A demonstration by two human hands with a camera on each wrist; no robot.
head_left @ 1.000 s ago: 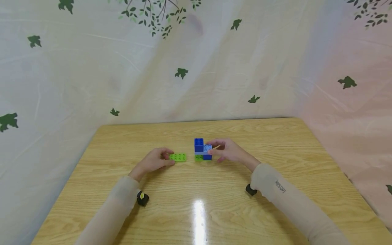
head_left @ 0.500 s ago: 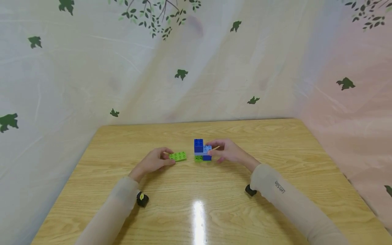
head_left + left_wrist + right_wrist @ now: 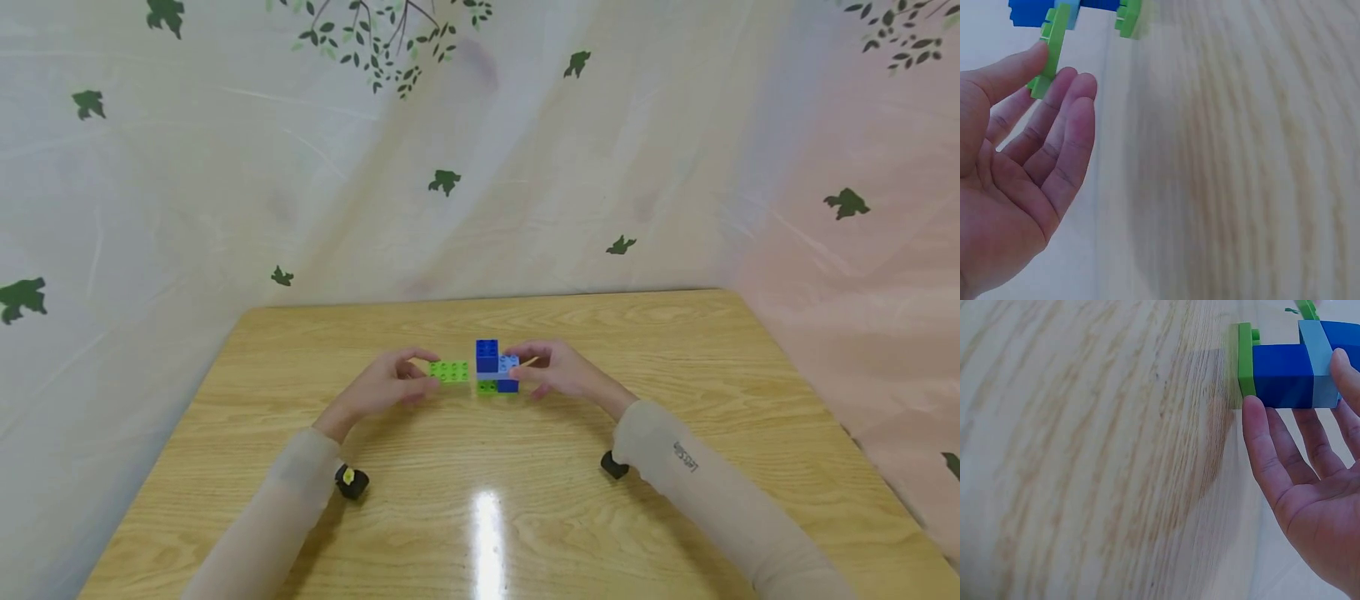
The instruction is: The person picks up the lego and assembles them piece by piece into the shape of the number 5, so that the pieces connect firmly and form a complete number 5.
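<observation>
My left hand (image 3: pixel 386 386) pinches one end of a flat lime-green building-block plate (image 3: pixel 452 372), raised off the table with its studs up. Just right of it stands a stack of blocks: a green plate (image 3: pixel 1246 359) at the bottom, a dark blue brick (image 3: pixel 1283 376) on its right end, a light blue plate (image 3: pixel 1320 369) across that, and another dark blue brick (image 3: pixel 487 355) on the top left. My right hand (image 3: pixel 566 369) grips the stack's right side at the light blue plate between thumb and fingers. In the left wrist view, the held plate (image 3: pixel 1052 50) sits between thumb and fingertips.
The stack rests on a glossy wooden table (image 3: pixel 480 450). Behind it hangs a pale cloth backdrop (image 3: pixel 337 167) with leaf prints. A black wrist device shows under each sleeve.
My left hand has lifted the lime-green plate and carried it right and slightly away, closer to the stack. The plate tilted briefly, then levelled. My right hand keeps its grip in place.
</observation>
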